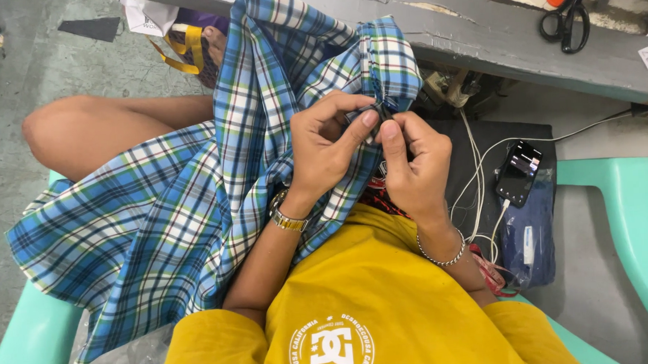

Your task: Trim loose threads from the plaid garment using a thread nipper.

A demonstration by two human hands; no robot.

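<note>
Both hands pinch the plaid cloth's gathered edge over the lap, left hand [326, 142] and right hand [414, 163] each in narrow fingertip grip on plaid cloth [194, 202], apparently picking at a seam, needing fine fingertip control; scissors [568, 22] lie on bench [478, 40].

Plaid cloth [194, 202] crowding lap; table edge [478, 51] ahead.
</note>
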